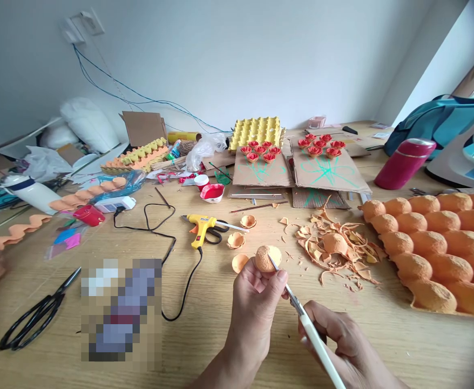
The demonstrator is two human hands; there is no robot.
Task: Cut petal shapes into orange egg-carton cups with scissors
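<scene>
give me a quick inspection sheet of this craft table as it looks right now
surface: wooden table, strewn with craft bits.
job's things: orange egg-carton cup and small scissors, blade at the cup.
clutter: orange paper trimmings, orange egg tray, yellow glue gun, black scissors, red paper flowers on cardboard, bowl of red paint.
hands: left hand holds the cup; right hand holds the small scissors.
cables: black glue-gun cord loops over the table; blue wires on the wall.
surroundings: white wall, magenta flask, teal bag.
</scene>
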